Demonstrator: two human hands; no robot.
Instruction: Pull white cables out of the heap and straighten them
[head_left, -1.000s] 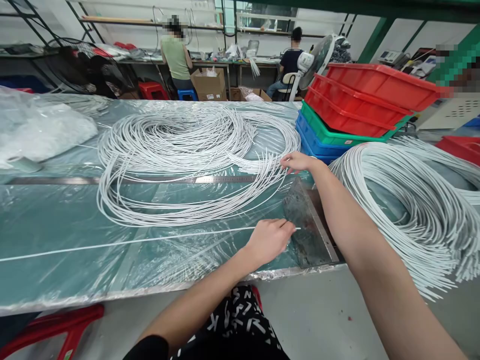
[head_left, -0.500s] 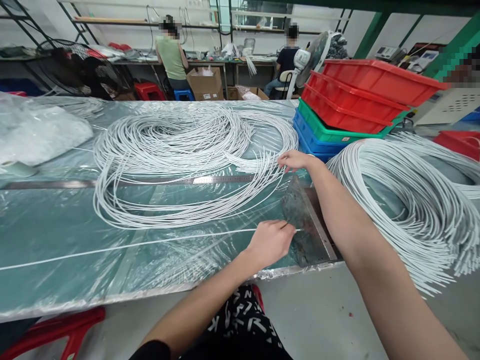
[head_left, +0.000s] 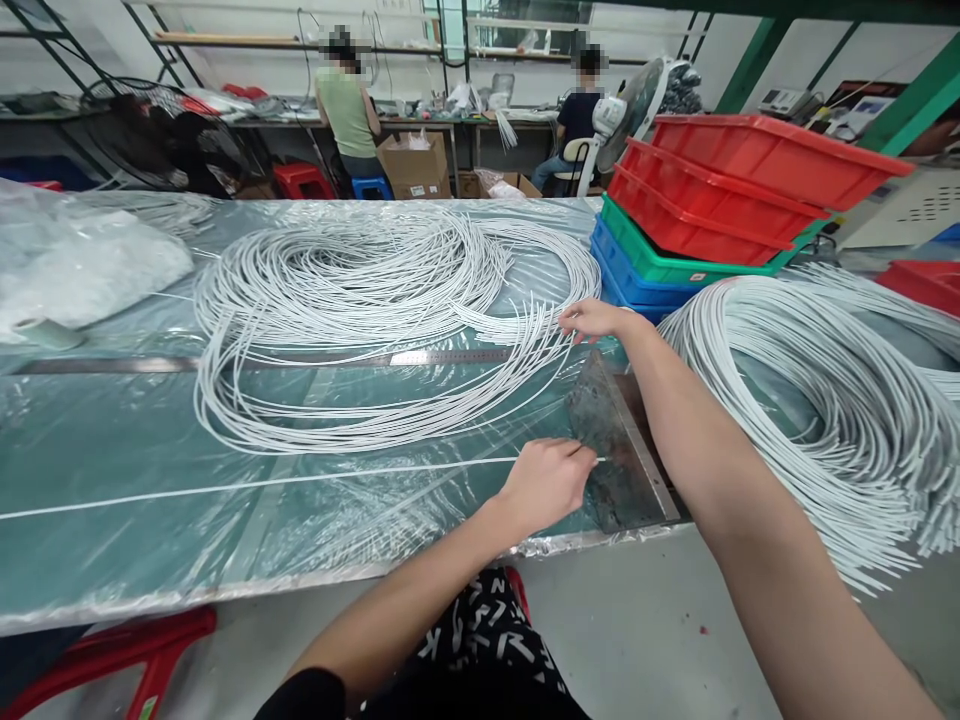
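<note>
My left hand pinches a single straight white cable that runs left across the green table; its end pokes out against a rusty metal stop plate at the table's right end. My right hand reaches over that plate and rests its fingers on the loose ends of a big coil of white cables. A steel ruler lies under the coil.
A second heap of white cables lies to the right. Stacked red, green and blue bins stand behind it. A plastic bag sits far left. Two people work at a bench in the back. Red stools stand below the table.
Hardly anything has moved; both hands stay in place and only the camera shifts slightly.
</note>
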